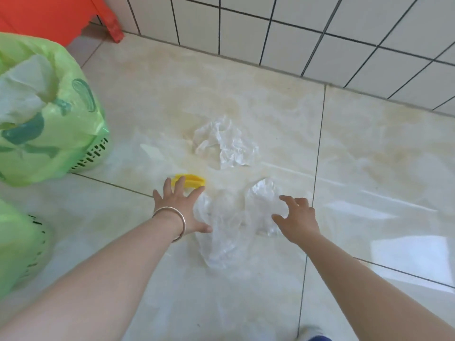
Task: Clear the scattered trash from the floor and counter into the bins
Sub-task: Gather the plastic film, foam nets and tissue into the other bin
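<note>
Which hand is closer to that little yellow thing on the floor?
The left hand: its fingertips reach the yellow piece. The right hand is well off to the piece's right, over clear plastic.

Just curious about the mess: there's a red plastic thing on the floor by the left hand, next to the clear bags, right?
Not quite: the plastic thing is yellow, not red. The head view shows it on the floor by the left hand, next to the clear bags.
</note>
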The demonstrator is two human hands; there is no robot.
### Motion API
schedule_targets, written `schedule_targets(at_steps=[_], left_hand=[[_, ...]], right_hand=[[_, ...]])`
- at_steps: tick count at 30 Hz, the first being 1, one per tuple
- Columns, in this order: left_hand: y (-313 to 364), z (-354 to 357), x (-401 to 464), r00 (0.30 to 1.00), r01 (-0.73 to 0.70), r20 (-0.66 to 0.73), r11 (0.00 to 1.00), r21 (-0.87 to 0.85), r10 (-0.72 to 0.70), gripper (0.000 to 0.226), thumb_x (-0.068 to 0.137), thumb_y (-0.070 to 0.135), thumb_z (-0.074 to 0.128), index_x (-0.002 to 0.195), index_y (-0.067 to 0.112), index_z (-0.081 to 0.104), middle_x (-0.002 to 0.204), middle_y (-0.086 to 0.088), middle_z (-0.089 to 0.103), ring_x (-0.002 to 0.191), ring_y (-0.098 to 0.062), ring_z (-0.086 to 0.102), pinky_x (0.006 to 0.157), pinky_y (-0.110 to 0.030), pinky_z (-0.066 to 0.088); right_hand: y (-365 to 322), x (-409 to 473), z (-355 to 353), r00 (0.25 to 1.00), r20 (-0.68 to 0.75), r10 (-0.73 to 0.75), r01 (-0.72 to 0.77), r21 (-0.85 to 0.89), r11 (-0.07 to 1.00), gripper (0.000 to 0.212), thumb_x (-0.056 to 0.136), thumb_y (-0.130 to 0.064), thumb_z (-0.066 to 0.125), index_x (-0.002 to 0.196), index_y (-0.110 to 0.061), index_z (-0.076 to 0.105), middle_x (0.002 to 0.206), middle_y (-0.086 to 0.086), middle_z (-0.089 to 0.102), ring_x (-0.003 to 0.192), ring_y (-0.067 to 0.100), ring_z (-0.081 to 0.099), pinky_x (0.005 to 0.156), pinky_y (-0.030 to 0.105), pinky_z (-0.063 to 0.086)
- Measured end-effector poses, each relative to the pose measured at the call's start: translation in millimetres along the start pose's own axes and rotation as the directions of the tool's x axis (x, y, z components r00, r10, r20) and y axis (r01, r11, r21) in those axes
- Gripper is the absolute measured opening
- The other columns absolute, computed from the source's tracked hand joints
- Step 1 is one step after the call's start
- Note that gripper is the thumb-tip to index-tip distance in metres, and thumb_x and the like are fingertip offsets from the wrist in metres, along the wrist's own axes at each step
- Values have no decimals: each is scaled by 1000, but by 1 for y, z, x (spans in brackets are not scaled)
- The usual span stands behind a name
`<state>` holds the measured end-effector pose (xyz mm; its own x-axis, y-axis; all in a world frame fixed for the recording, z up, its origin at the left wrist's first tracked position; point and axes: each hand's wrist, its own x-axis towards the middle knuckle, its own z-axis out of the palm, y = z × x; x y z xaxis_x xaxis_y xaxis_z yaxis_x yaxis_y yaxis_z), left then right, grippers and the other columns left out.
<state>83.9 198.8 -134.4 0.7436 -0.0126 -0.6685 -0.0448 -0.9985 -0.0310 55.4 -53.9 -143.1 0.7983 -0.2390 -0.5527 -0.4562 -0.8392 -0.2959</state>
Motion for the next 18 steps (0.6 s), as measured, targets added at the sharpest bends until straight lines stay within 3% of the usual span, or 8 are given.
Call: schedule_targets(at_steps=[4, 9, 13, 18], left_hand=[[7, 17, 18, 1000, 16, 12, 1000, -1, -16, 123, 50, 83, 59, 140, 50, -18, 153, -5, -34, 142, -37, -26, 115, -61, 1], [23, 33, 34, 998, -38, 53, 999, -18, 39, 126, 44, 84, 60, 138, 54, -18, 154, -6, -30, 142, -38, -24, 114, -61, 2], [29, 47, 33, 996, -38, -87, 999, -35, 35, 112, 46, 79, 64, 139, 56, 7, 154, -10, -10, 142, -40, -11, 116, -51, 12], [31, 51, 31, 974, -60, -224, 987, -147, 26, 62, 64, 67, 63, 118, 39, 51, 139, -6, 24, 130, -34, 20, 107, -38, 27]], right_hand=[[-1, 12, 17, 999, 24, -33, 35, -76, 997, 72, 85, -46, 57, 145, -40, 17, 153, 2, 11, 137, 27, 19, 97, 41, 43], [-4, 22, 26, 995, 93, -18, 39, -231, 972, 93, 75, -58, 63, 144, -48, 2, 157, -2, -8, 142, 26, 9, 99, 45, 42], [-6, 17, 38, 996, 66, -66, 84, -333, 939, 80, 78, -45, 65, 142, -44, 17, 153, -2, 4, 137, 26, 16, 98, 41, 40], [-5, 10, 52, 986, 3, -168, 166, -167, 972, 37, 87, -30, 59, 123, -24, 50, 137, 0, 30, 123, 23, 32, 89, 31, 45]])
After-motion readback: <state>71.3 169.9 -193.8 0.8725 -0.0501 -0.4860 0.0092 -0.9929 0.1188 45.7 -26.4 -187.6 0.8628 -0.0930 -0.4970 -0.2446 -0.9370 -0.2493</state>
